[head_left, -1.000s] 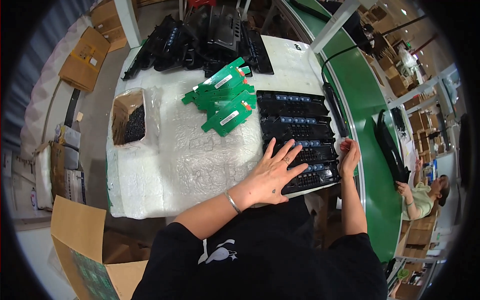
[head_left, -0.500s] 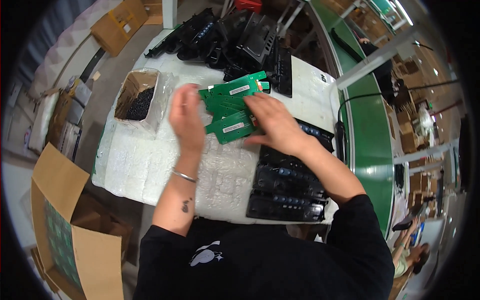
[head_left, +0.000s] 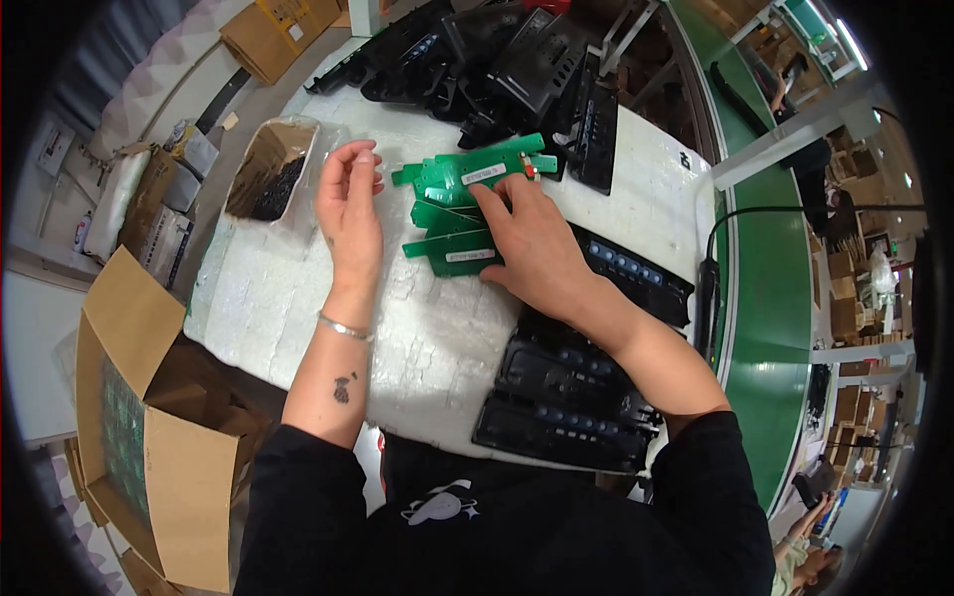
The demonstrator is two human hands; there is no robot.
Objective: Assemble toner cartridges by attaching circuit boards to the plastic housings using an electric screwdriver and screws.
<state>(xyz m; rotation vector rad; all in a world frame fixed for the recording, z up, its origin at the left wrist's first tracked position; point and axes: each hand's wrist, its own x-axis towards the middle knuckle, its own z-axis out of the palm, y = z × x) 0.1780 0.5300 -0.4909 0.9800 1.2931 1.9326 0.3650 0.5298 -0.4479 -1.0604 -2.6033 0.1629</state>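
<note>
Several green circuit boards (head_left: 452, 214) lie in a loose, fanned pile on the white padded table, with white label strips on some. My right hand (head_left: 542, 243) reaches over the right side of the pile, its thumb and forefinger spread apart and touching the boards. The undersides of its fingers are hidden. To the left of the boards, my left hand (head_left: 353, 214) is raised with loosely bent fingers and holds nothing. Beside it stands an open box (head_left: 248, 179) of small black parts, likely screws. Black plastic panels (head_left: 566, 407) lie below and right of my right hand.
More black plastic housings (head_left: 497, 70) are heaped at the table's far side. A black cable-hung tool (head_left: 707, 308) hangs at the right, beside a green conveyor belt (head_left: 760, 298). An open carton (head_left: 189, 497) with green boards stands at lower left. Another person works far right.
The boards have shifted within the pile and fan differently. My left hand has moved slightly left, away from them. My right hand has moved further over the boards.
</note>
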